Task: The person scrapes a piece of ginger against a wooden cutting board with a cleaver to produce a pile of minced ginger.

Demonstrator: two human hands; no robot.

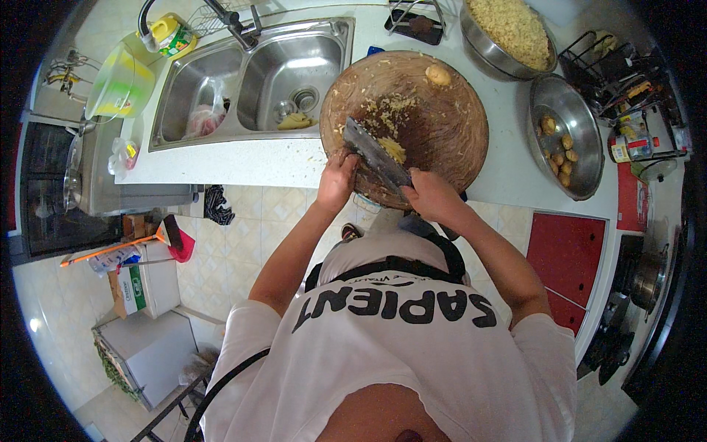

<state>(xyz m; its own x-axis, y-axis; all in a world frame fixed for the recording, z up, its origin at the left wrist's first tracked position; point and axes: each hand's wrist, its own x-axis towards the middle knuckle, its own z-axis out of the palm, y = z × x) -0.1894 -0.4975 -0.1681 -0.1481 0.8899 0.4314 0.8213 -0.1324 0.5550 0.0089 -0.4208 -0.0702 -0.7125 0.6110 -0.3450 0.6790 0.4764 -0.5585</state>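
A round wooden chopping block (458,127) stands at the counter's front edge. My right hand (433,198) grips the handle of a cleaver (375,154), its broad blade slanting up to the left over the block. At the block's left edge, my left hand (336,178) has its fingers bent close to the blade; whether they pinch anything is hidden. Thin yellow strips (392,149) lie just beyond the blade. Fine pale chopped bits (389,110) are scattered farther back. A whole peeled piece, possibly a potato (438,74), rests near the far rim.
Left of the block is a double steel sink (251,72), with a plastic bag (205,117) in one basin and yellowish pieces (296,121) in the other. To the right sit a steel bowl (585,132) with several small potatoes and a bowl heaped with pale chopped food (511,30).
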